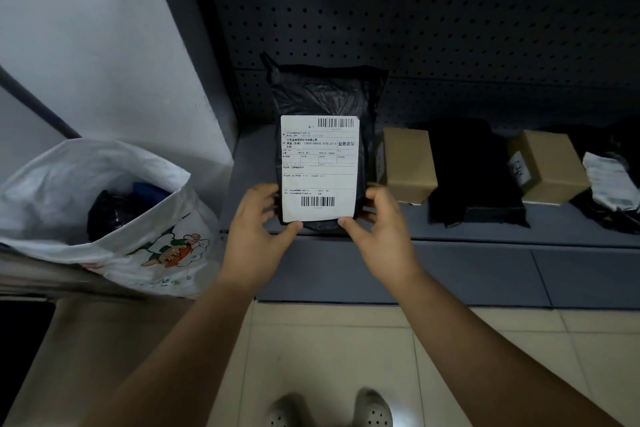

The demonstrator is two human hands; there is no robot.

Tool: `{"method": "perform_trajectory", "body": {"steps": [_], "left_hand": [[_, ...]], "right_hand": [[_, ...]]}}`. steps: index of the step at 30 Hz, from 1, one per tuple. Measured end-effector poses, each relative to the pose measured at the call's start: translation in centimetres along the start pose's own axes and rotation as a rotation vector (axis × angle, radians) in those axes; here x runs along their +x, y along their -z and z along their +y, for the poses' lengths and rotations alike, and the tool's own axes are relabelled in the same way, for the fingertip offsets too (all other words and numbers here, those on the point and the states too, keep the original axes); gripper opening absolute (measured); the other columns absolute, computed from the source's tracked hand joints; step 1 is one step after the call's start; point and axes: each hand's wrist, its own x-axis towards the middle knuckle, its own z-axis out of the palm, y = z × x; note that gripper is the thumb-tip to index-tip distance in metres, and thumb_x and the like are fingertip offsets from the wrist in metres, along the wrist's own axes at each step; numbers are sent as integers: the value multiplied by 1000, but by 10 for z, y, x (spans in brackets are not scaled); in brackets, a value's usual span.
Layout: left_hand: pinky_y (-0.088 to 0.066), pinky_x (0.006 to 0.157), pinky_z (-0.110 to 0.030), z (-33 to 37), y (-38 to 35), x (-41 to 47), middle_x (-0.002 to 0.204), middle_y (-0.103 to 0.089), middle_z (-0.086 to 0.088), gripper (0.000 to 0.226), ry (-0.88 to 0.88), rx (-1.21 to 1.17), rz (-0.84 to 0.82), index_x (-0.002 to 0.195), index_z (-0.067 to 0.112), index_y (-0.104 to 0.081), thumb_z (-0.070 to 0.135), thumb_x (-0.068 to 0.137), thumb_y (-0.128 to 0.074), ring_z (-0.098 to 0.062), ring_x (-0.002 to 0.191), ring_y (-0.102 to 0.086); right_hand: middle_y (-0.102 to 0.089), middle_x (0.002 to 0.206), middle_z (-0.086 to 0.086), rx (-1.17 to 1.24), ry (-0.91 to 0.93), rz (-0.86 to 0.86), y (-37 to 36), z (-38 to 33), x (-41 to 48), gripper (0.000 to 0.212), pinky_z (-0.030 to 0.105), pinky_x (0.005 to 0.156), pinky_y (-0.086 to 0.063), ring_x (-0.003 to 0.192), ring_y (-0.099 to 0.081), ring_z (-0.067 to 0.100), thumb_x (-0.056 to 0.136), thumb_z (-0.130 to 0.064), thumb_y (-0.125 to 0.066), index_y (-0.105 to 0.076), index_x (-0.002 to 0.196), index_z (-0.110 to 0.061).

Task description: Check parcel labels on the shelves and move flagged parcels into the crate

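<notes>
A black plastic parcel (pixel 322 94) with a white shipping label (pixel 318 170) facing me is held upright over the left end of a grey shelf (pixel 485 229). My left hand (pixel 256 229) grips its lower left corner and my right hand (pixel 381 229) grips its lower right corner, thumbs on the label's bottom edge. The label carries two barcodes and printed text. A white woven sack (pixel 114 246) with dark parcels inside stands to the left of the shelf. No crate shows.
On the shelf to the right lie a brown cardboard box (pixel 408 163), a black bag parcel (pixel 471 173), a second brown box (pixel 550 166) and a white-labelled parcel (pixel 609 184). A pegboard back panel (pixel 450 10) rises behind. A white wall is on the left, tiled floor below.
</notes>
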Motion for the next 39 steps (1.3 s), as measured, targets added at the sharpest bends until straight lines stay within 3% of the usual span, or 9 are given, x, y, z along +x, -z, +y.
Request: {"method": "perform_trajectory", "body": {"steps": [7, 11, 14, 20, 26, 31, 34, 36, 39], "left_hand": [[-43, 96, -12, 1, 2, 2, 123, -57, 8, 58, -10, 6, -4, 119, 42, -49, 10, 80, -78, 2, 113, -54], [-42, 92, -8, 2, 1, 4, 118, -55, 17, 58, 19, -3, -7, 118, 47, -47, 12, 81, -77, 7, 110, -53], [-44, 89, -8, 2, 0, 11, 114, -51, 24, 56, 55, -4, -14, 118, 47, -47, 15, 82, -77, 4, 108, -54], [-44, 84, -6, -4, -2, 27, 111, -55, 13, 52, 67, 20, -14, 119, 38, -50, 17, 81, -78, -1, 102, -57], [-50, 88, -18, -13, -5, 38, 116, -58, 2, 52, 85, 11, -52, 120, 37, -52, 15, 81, -78, -9, 103, -60], [-52, 87, -20, -25, -8, 48, 115, -58, -1, 51, 114, -10, -74, 119, 35, -53, 12, 81, -78, -13, 103, -62], [-51, 86, -18, -32, -10, 53, 116, -57, 0, 50, 125, -5, -85, 122, 31, -55, 12, 81, -77, -12, 103, -62], [-51, 88, -19, -36, -11, 56, 118, -57, 0, 51, 131, 15, -94, 127, 24, -56, 11, 81, -76, -10, 103, -61], [-51, 87, -19, -44, -13, 63, 120, -57, 0, 52, 155, 35, -114, 129, 21, -56, 11, 82, -75, -10, 104, -60]], "right_hand": [[-52, 106, -13, 12, -33, -19, 2, -4, 0, 41, -1, 82, -36, 97, -49, -18, 81, -4, -77, -50, 103, -25], [-57, 112, -4, 31, -75, -31, 2, -5, 6, 40, 1, 77, -39, 95, -54, -8, 81, -5, -76, -50, 103, -26], [-57, 111, -3, 14, -84, -32, 2, -4, 13, 38, 0, 75, -38, 94, -53, -11, 80, -6, -76, -52, 103, -23], [-57, 112, -2, -26, -106, -43, 0, -1, 23, 32, 0, 73, -38, 88, -50, -19, 82, -9, -76, -54, 102, -20], [-56, 116, -2, -19, -150, -44, -7, 8, 30, 33, 17, 81, -47, 91, -54, 4, 83, -12, -75, -53, 105, -23], [-57, 115, -1, -42, -165, -40, -15, 17, 36, 34, 3, 78, -40, 89, -52, -6, 83, -12, -75, -58, 113, -12], [-57, 117, 1, -53, -189, -46, -20, 22, 41, 36, -1, 76, -36, 93, -52, 2, 84, -11, -75, -58, 116, -9], [-58, 119, 1, -68, -200, -57, -25, 27, 44, 38, 3, 80, -36, 101, -53, 9, 84, -13, -75, -58, 118, -9], [-59, 122, 1, -89, -241, -73, -33, 35, 48, 42, 20, 90, -42, 106, -54, 13, 84, -17, -75, -58, 122, -12]]}}
